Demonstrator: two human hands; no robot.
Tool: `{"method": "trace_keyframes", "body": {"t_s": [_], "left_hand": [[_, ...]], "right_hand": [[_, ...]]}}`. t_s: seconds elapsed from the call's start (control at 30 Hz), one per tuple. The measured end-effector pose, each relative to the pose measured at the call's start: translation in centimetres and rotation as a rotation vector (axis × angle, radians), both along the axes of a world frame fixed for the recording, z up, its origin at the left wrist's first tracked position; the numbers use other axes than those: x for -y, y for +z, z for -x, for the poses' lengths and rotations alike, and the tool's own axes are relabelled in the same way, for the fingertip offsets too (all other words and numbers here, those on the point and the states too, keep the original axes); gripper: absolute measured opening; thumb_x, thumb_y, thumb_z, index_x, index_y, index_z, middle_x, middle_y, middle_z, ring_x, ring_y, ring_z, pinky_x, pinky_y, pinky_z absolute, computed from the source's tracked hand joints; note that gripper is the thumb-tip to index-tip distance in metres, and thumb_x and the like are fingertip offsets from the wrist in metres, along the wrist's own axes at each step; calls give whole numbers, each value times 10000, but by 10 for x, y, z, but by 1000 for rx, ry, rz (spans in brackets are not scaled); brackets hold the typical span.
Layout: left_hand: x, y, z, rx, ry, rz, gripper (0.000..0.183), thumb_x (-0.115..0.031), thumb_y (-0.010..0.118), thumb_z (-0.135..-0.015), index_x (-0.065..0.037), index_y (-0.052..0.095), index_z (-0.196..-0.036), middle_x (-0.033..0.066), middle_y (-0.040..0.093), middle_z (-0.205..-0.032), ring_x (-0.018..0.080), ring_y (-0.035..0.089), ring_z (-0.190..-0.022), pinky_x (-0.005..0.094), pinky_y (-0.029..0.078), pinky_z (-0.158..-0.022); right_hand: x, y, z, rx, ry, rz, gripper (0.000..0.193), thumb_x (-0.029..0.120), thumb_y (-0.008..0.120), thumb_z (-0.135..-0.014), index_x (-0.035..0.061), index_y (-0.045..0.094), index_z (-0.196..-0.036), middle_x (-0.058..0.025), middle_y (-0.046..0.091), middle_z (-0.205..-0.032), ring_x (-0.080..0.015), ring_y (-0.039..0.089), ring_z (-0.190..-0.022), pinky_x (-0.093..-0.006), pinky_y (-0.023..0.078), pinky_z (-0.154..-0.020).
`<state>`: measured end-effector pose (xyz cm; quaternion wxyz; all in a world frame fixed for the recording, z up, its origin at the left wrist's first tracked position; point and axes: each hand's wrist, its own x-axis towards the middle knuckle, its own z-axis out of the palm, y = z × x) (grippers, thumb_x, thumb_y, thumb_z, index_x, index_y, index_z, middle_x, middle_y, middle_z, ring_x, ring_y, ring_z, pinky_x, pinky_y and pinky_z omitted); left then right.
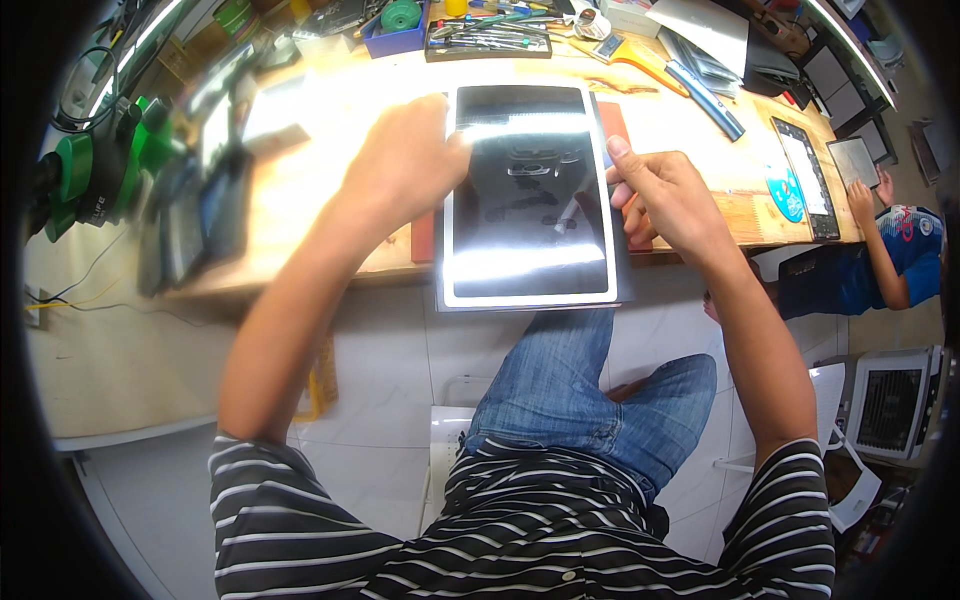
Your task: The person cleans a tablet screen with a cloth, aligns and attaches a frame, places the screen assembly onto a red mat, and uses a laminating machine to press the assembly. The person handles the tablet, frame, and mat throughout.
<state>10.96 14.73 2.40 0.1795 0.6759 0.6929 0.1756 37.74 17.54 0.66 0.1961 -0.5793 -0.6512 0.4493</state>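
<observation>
Pinching tablet (pixel 530 195) edges, left hand (pixel 405 165) and right hand (pixel 665 200) — stiff, glossy, probably fragile glass; best held by rims.

Wooden counter (pixel 300 215) carries a white-framed tablet (pixel 530 195) over its near edge, on a red mat (pixel 423 238). Beyond the tablet I see a black tool tray (pixel 487 40); left of it, green gear (pixel 100 165); right of it, a blue disc (pixel 786 190) and a dark screen panel (pixel 806 175).
</observation>
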Motion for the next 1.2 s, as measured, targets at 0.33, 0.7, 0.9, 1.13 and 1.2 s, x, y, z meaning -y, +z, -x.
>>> {"method": "trace_keyframes", "body": {"t_s": [0.33,0.7,0.9,1.13,1.2], "left_hand": [[8,1,-2,-25,-25,-46,476,-78,480,-854,121,556,-1280,186,637,-614,236,686,-544,354,570,-637],[-19,-2,7,-146,-86,-233,325,-139,553,-873,29,683,-1118,164,690,-712,257,692,-666,368,535,-686],[-107,-20,18,149,-307,-179,341,-259,616,-939,39,698,-1083,162,719,-934,203,668,-910,330,502,-848],[-143,-32,14,162,-454,70,363,-337,645,-949,4,733,-1037,6,664,-843,77,560,-774,262,445,-697],[-144,-31,15,166,-423,116,361,-361,642,-950,-22,738,-1031,-5,659,-849,70,557,-787,259,443,-703]], "right_hand": [[8,0,5,13,-27,-127,702,554,529,-983,-53,618,-643,-79,523,-465,-156,555,-406,-300,474,-399],[32,1,-10,-26,-70,-406,457,349,572,-997,-74,680,-864,-75,598,-657,-101,524,-538,-255,422,-516],[123,-48,-25,-531,-409,-467,263,115,693,-917,-41,604,-1108,-9,584,-775,-68,543,-656,-211,453,-543],[185,-79,8,-712,-254,370,340,117,651,-952,-77,562,-1217,-209,705,-994,-233,728,-828,-277,590,-680],[180,-81,23,-831,-232,382,335,129,637,-966,-79,576,-1221,-224,697,-1047,-258,726,-881,-297,596,-710]]}}
